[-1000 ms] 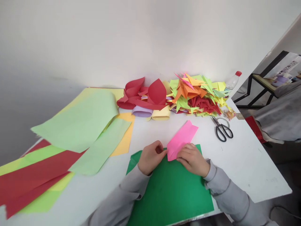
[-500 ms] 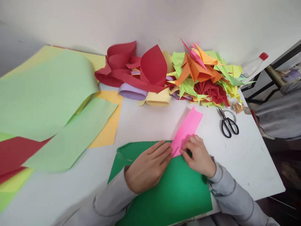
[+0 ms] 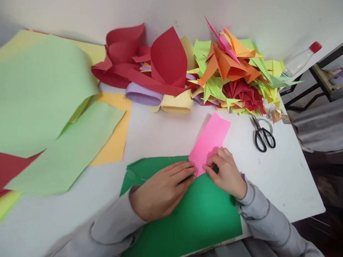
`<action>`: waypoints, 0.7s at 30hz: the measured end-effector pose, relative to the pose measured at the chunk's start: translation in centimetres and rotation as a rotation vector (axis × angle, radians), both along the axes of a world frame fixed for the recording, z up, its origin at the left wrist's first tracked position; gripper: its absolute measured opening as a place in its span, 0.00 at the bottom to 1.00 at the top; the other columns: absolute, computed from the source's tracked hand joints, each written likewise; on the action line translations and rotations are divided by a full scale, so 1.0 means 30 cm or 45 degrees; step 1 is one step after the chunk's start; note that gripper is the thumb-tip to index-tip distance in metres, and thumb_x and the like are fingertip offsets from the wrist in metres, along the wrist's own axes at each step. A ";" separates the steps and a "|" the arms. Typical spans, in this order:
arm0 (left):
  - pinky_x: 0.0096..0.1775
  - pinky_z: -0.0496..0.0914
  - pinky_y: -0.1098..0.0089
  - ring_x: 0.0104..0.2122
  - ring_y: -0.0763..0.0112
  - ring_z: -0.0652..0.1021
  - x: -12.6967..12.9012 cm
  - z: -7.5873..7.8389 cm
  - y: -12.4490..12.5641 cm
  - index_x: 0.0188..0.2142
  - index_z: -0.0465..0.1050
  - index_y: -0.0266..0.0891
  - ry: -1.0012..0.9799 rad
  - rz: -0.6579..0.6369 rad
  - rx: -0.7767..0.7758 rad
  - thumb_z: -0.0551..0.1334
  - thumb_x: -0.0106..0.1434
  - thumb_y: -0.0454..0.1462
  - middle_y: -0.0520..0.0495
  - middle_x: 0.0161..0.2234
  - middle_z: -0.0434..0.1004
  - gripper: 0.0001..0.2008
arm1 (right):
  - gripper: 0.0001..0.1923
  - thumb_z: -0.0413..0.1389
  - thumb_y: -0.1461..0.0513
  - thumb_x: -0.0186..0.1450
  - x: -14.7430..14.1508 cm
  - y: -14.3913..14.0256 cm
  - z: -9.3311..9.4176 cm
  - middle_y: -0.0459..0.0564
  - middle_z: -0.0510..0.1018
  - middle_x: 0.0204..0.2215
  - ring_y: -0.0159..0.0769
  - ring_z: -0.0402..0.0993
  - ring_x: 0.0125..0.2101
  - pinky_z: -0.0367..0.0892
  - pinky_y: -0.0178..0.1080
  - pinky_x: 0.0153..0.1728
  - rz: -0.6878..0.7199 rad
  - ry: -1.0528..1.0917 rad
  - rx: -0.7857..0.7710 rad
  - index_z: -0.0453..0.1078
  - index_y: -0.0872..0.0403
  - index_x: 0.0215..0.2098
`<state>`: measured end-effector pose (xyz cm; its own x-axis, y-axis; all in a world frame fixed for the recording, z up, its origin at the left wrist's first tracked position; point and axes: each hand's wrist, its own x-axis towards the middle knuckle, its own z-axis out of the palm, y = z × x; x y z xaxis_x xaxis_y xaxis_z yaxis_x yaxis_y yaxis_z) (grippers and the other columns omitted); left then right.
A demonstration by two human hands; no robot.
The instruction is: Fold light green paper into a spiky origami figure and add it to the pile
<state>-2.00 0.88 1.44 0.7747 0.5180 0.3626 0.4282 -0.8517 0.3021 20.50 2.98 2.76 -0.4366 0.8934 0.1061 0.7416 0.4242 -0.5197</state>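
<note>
Right hand pinching near corner of folded pink paper strip, left hand flat, fingertips touching same end; strip lying on white table and green sheet, long axis up-right, away from both.

A pair of black-handled scissors lies on the white table. Just behind the scissors sits a heap of folded orange, yellow-green and red paper shapes. Further left of the scissors curl red, lilac and cream paper rolls. Far left of them spread large pale green sheets over an orange sheet. Behind and right of the scissors lies a clear plastic bottle with a red cap.
</note>
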 end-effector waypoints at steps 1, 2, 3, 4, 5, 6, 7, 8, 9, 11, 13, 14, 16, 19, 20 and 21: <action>0.54 0.70 0.55 0.54 0.56 0.72 -0.002 0.000 0.002 0.49 0.72 0.30 -0.005 -0.012 -0.018 0.52 0.64 0.29 0.34 0.50 0.75 0.16 | 0.09 0.56 0.61 0.65 0.000 0.000 0.001 0.49 0.69 0.31 0.41 0.62 0.36 0.61 0.43 0.39 0.003 0.001 0.000 0.65 0.53 0.28; 0.54 0.71 0.55 0.54 0.56 0.71 -0.004 0.001 0.003 0.49 0.72 0.31 -0.012 -0.023 -0.029 0.52 0.64 0.29 0.34 0.51 0.75 0.16 | 0.09 0.56 0.61 0.65 0.000 -0.001 0.001 0.50 0.69 0.31 0.41 0.62 0.36 0.61 0.43 0.39 0.005 0.002 0.002 0.65 0.53 0.28; 0.54 0.70 0.54 0.55 0.56 0.71 -0.006 0.001 0.004 0.49 0.72 0.31 -0.017 -0.032 -0.039 0.52 0.64 0.29 0.34 0.51 0.75 0.16 | 0.08 0.56 0.61 0.65 0.000 -0.001 0.002 0.50 0.69 0.31 0.41 0.62 0.36 0.61 0.43 0.39 0.007 0.001 0.005 0.65 0.53 0.28; 0.54 0.70 0.54 0.55 0.56 0.71 -0.008 0.001 0.005 0.49 0.72 0.31 -0.020 -0.040 -0.051 0.53 0.64 0.29 0.34 0.51 0.75 0.16 | 0.08 0.55 0.62 0.66 0.000 -0.001 0.002 0.50 0.69 0.31 0.41 0.62 0.36 0.61 0.43 0.39 0.008 -0.003 0.010 0.65 0.53 0.28; 0.54 0.70 0.54 0.55 0.56 0.71 -0.010 0.001 0.006 0.49 0.72 0.32 -0.024 -0.047 -0.062 0.53 0.64 0.29 0.34 0.51 0.74 0.16 | 0.08 0.55 0.62 0.66 0.000 -0.001 0.003 0.50 0.69 0.31 0.41 0.62 0.36 0.61 0.43 0.38 0.011 -0.009 0.014 0.65 0.53 0.28; 0.54 0.70 0.53 0.55 0.56 0.71 -0.011 0.001 0.007 0.49 0.72 0.32 -0.025 -0.050 -0.072 0.53 0.64 0.29 0.34 0.51 0.74 0.16 | 0.09 0.54 0.62 0.66 0.000 -0.002 0.002 0.50 0.69 0.31 0.41 0.62 0.36 0.61 0.43 0.38 0.015 -0.018 0.016 0.65 0.53 0.28; 0.55 0.70 0.53 0.56 0.56 0.71 -0.011 0.002 0.008 0.50 0.72 0.32 -0.022 -0.051 -0.081 0.53 0.64 0.29 0.34 0.51 0.74 0.16 | 0.09 0.54 0.62 0.66 0.000 -0.002 0.002 0.50 0.69 0.31 0.41 0.62 0.36 0.61 0.43 0.38 0.018 -0.030 0.019 0.65 0.53 0.28; 0.55 0.70 0.54 0.56 0.57 0.71 -0.011 0.003 0.008 0.50 0.72 0.33 -0.016 -0.048 -0.087 0.53 0.64 0.29 0.34 0.51 0.75 0.16 | 0.09 0.54 0.62 0.66 0.000 -0.002 0.001 0.50 0.69 0.31 0.41 0.62 0.36 0.61 0.43 0.38 0.021 -0.046 0.024 0.65 0.54 0.28; 0.55 0.70 0.54 0.56 0.57 0.71 -0.011 0.005 0.009 0.50 0.72 0.33 -0.005 -0.047 -0.091 0.52 0.64 0.29 0.34 0.51 0.75 0.16 | 0.09 0.53 0.62 0.66 0.000 -0.002 0.001 0.51 0.69 0.31 0.41 0.62 0.36 0.61 0.43 0.38 0.025 -0.064 0.028 0.65 0.54 0.28; 0.55 0.70 0.54 0.56 0.57 0.71 -0.010 0.008 0.010 0.49 0.72 0.34 0.009 -0.047 -0.090 0.52 0.65 0.30 0.35 0.51 0.75 0.16 | 0.09 0.53 0.61 0.67 -0.001 -0.002 -0.001 0.51 0.69 0.31 0.42 0.61 0.36 0.61 0.44 0.38 0.029 -0.100 0.041 0.65 0.54 0.28; 0.55 0.70 0.54 0.56 0.58 0.71 -0.009 0.010 0.011 0.49 0.72 0.33 0.012 -0.052 -0.093 0.51 0.65 0.30 0.34 0.51 0.75 0.16 | 0.10 0.52 0.61 0.67 -0.002 -0.003 -0.003 0.52 0.69 0.31 0.42 0.61 0.36 0.60 0.44 0.38 0.031 -0.126 0.051 0.65 0.54 0.28; 0.55 0.70 0.54 0.56 0.57 0.71 -0.009 0.010 0.012 0.49 0.72 0.33 0.010 -0.054 -0.098 0.51 0.65 0.29 0.34 0.52 0.75 0.16 | 0.10 0.52 0.61 0.67 -0.002 -0.002 -0.004 0.52 0.69 0.31 0.42 0.61 0.36 0.60 0.44 0.38 0.032 -0.134 0.054 0.66 0.54 0.28; 0.55 0.70 0.54 0.56 0.57 0.71 -0.010 0.010 0.013 0.49 0.73 0.33 0.012 -0.060 -0.114 0.51 0.65 0.29 0.34 0.52 0.75 0.17 | 0.10 0.52 0.61 0.67 -0.002 -0.001 -0.004 0.52 0.69 0.31 0.42 0.62 0.36 0.60 0.44 0.38 0.033 -0.140 0.058 0.65 0.54 0.28; 0.55 0.69 0.55 0.56 0.58 0.71 -0.013 0.008 0.017 0.49 0.73 0.33 0.019 -0.061 -0.138 0.51 0.65 0.30 0.35 0.52 0.75 0.16 | 0.10 0.52 0.61 0.67 -0.001 0.001 -0.004 0.51 0.69 0.31 0.41 0.62 0.35 0.60 0.43 0.37 0.042 -0.138 0.061 0.66 0.54 0.28; 0.55 0.69 0.55 0.56 0.58 0.71 -0.013 0.008 0.018 0.48 0.73 0.33 0.015 -0.065 -0.136 0.51 0.65 0.30 0.35 0.52 0.75 0.16 | 0.09 0.52 0.61 0.67 0.000 0.001 -0.003 0.51 0.69 0.30 0.41 0.62 0.35 0.60 0.43 0.37 0.045 -0.138 0.060 0.66 0.54 0.28; 0.55 0.69 0.55 0.56 0.58 0.71 -0.013 0.008 0.020 0.48 0.73 0.32 0.009 -0.070 -0.130 0.51 0.65 0.30 0.35 0.52 0.75 0.16 | 0.09 0.52 0.61 0.67 0.000 0.002 -0.003 0.51 0.69 0.30 0.41 0.62 0.35 0.60 0.43 0.37 0.047 -0.140 0.059 0.66 0.54 0.28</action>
<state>-2.41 1.47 1.67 0.8053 0.5087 0.3046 0.3839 -0.8388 0.3860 20.51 3.04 2.67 -0.4802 0.8718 0.0964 0.7766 0.4737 -0.4154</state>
